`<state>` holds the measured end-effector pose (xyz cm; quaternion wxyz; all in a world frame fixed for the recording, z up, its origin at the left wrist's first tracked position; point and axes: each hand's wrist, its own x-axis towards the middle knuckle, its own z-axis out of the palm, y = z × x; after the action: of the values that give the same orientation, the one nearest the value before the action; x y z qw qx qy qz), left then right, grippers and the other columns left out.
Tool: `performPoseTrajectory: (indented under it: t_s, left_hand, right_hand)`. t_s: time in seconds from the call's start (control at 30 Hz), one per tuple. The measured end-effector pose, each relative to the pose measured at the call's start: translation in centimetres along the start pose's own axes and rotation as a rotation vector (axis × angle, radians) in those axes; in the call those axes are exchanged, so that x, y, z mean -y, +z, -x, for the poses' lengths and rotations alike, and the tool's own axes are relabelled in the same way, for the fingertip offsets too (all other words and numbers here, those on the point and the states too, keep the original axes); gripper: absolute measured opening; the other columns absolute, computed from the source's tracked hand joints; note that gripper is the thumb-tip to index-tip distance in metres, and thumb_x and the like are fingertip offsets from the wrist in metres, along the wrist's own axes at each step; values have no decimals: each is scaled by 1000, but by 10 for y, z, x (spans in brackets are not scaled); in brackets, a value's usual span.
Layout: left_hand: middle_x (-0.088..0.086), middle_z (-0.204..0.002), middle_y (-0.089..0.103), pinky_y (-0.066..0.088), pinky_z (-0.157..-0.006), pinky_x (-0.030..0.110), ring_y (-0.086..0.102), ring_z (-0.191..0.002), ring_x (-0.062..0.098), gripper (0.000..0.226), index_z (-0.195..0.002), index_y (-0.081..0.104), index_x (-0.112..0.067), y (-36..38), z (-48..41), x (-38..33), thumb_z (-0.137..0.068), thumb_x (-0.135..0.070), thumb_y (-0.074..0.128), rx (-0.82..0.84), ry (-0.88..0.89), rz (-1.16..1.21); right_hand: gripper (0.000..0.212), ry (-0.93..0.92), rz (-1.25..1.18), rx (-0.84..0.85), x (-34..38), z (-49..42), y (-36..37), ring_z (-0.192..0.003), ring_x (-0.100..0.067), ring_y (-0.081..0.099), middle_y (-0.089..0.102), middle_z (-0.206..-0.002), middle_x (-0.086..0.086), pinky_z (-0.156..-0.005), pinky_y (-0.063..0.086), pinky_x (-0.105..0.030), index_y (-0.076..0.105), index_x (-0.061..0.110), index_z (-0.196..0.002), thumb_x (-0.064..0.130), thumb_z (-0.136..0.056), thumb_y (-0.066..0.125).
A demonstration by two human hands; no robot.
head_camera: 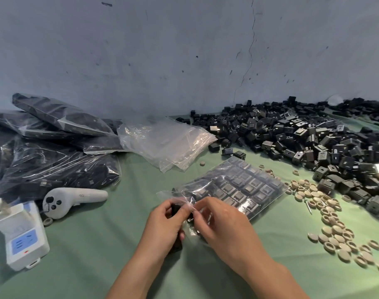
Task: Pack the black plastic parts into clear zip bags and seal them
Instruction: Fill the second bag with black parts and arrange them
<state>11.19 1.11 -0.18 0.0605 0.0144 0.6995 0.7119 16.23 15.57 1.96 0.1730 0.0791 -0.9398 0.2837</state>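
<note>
Zip bag (244,186), nearly full, lies on desk (98,244). Left hand (162,223) fingers clamp a black part (175,209) at its mouth; right hand (223,221) fingers pinch the lip. Risk: part jams the zip track, so the seal stays incomplete.

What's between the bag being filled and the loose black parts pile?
In the head view, scattered beige round caps lie on the green cloth between the bag and the pile.

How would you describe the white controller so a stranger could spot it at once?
Start at the filled bags on the left of the green cloth. Just in front of them lies the controller, beside a white box. It alone is rounded, with a button face and a long handle.
</note>
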Motion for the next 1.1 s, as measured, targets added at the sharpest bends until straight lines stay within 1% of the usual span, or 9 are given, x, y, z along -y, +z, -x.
performPoseTrajectory:
  t_s: [0.17, 0.4, 0.47, 0.57, 0.63, 0.83, 0.97, 1.03, 1.1]
  left_hand:
    - [-3, -55, 57, 38, -38, 18, 43, -40, 13, 8, -93, 62, -6, 2, 1, -6, -93, -14, 64, 49, -100, 226]
    - [6, -79, 72, 46, -52, 18, 59, -52, 3, 17, -107, 70, -26, 11, -10, -1, -93, -18, 67, -91, 124, -184]
    - [14, -103, 71, 57, -75, 31, 71, -81, 14, 29, -120, 66, -22, 15, -15, -3, -92, -15, 67, -110, 86, -248]
    - [3, -124, 60, 46, -102, 34, 61, -112, 20, 36, -122, 56, -23, 19, -18, -4, -90, -9, 64, -137, 45, -380]
    - [0, -120, 61, 46, -96, 30, 61, -105, 16, 29, -110, 57, -26, 17, -14, -2, -88, -9, 65, -144, 40, -364]
    - [-3, -75, 69, 42, -39, 25, 53, -41, 13, 12, -98, 58, -15, 8, -3, -1, -92, -6, 64, -138, -37, -124]
    - [16, -90, 71, 50, -54, 24, 63, -59, 17, 23, -95, 64, -7, 18, -8, -12, -89, 10, 50, -134, -6, -222]
    - [16, -94, 74, 56, -74, 29, 71, -82, 21, 36, -99, 69, -7, 20, -10, -17, -86, 13, 42, -68, -3, -241]
    - [9, -92, 75, 55, -72, 27, 71, -86, 19, 45, -106, 70, -5, 20, -11, -21, -84, 15, 36, 52, -15, -214]
  right_hand:
    - [14, -23, 7, -96, 3, 1, 6, -73, -11, 58, 62, -82, 14, -69, 45, -28, 61, 28, -93, 41, -96, 57]
    - [10, -67, 34, -149, 4, 2, 9, -68, -14, 57, 59, -79, 13, -66, 47, -31, 61, 25, -90, 34, -94, 62]
    - [10, -79, 37, -155, 3, 2, 9, -67, -13, 55, 58, -78, 13, -65, 46, -30, 60, 25, -89, 34, -94, 61]
    - [10, -78, 53, -159, 3, 2, 9, -68, -10, 51, 58, -78, 15, -64, 43, -27, 59, 28, -89, 36, -94, 58]
    - [9, -74, 42, -150, 3, 1, 8, -68, -10, 51, 58, -79, 15, -64, 40, -24, 59, 31, -90, 38, -94, 57]
    - [16, -88, 0, -118, 0, -2, 7, -72, -15, 56, 61, -84, 13, -67, 43, -28, 60, 27, -92, 42, -96, 54]
    - [14, -89, 4, -125, 2, -1, 8, -72, -18, 56, 62, -83, 12, -67, 42, -30, 61, 25, -92, 38, -96, 58]
    - [14, -85, 0, -139, 3, -1, 7, -70, -17, 55, 62, -82, 11, -67, 43, -30, 62, 24, -91, 36, -96, 59]
    - [16, -78, -19, -125, 2, -1, 5, -72, -15, 55, 63, -86, 12, -69, 42, -28, 62, 24, -94, 39, -97, 56]
